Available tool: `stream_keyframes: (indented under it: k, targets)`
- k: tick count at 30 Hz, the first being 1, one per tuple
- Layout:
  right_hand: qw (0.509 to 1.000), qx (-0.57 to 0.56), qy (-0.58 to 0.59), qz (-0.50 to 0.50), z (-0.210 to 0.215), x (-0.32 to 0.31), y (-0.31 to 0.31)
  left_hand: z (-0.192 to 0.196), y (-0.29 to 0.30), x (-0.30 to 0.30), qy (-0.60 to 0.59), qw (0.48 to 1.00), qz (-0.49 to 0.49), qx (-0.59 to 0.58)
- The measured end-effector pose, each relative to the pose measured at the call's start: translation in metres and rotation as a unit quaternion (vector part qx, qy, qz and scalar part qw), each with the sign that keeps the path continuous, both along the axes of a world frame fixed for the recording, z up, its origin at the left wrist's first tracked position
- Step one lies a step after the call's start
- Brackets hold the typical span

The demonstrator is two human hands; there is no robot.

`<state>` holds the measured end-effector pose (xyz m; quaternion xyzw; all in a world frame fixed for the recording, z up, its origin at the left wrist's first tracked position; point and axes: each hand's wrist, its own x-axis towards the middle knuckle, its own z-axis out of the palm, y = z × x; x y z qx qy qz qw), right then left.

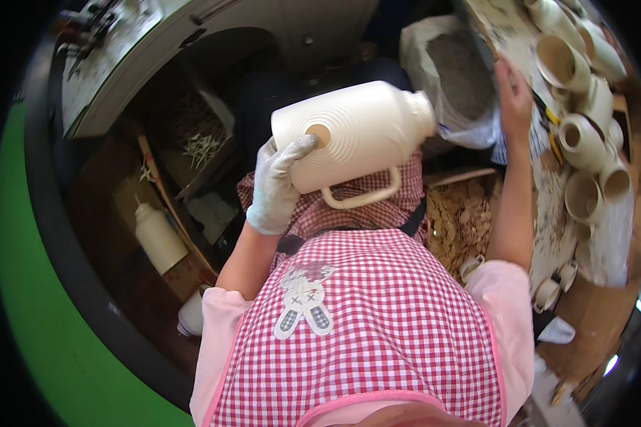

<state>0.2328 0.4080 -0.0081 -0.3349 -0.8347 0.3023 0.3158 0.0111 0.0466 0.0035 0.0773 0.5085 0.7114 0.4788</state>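
My left hand [281, 178], in a pale knitted glove, grips the base end of a cream-coloured plastic thermos jug shell [367, 117]. The shell lies on its side above my lap, its neck to the right and its looped handle toward me. Raised rings circle a round tan spot on its wall, and my gloved thumb touches that spot. My bare right hand [514, 96] is at the edge of the workbench [548, 192], apart from the shell. Its fingers look stretched out, with nothing seen in them. Yellow-and-black handled pliers [553, 135] lie just right of it.
Several cream jug parts [584, 135] crowd the bench at the right. A lined bin [456, 71] stands beyond my lap, and a box of tan scraps [459, 217] sits under my right arm. Another cream shell [159, 238] lies at the left. A machine ledge [132, 64] is far left.
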Motion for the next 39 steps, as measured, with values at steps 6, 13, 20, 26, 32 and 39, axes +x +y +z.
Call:
stream_keyframes:
  k: [6, 13, 20, 26, 32, 39]
  targets:
    - [0.862, -0.446, 0.213, 0.114, 0.013, -0.099, -0.135, 0.018, -0.007, -0.012, 0.091, 0.995, 0.037, 0.021]
    - [0.826, -0.422, 0.206, 0.311, 0.095, -0.212, -0.148, 0.037, -0.089, -0.089, 0.317, 0.940, 0.120, 0.033]
    - [0.738, -0.522, 0.216, 0.370, 0.103, -0.299, -0.192, 0.015, -0.134, -0.118, 0.175, 0.965, 0.015, 0.196]
    - [0.729, -0.537, 0.232, 0.355, 0.100, -0.327, -0.198, 0.003, -0.149, -0.138, 0.233, 0.955, 0.114, 0.147]
    - [0.923, -0.303, 0.146, 0.188, 0.051, -0.262, -0.138, 0.128, -0.160, -0.298, 0.789, 0.448, 0.322, -0.271]
    - [0.933, -0.322, 0.054, 0.149, -0.055, -0.176, -0.138, 0.205, -0.100, -0.543, 0.605, 0.705, 0.282, -0.238]
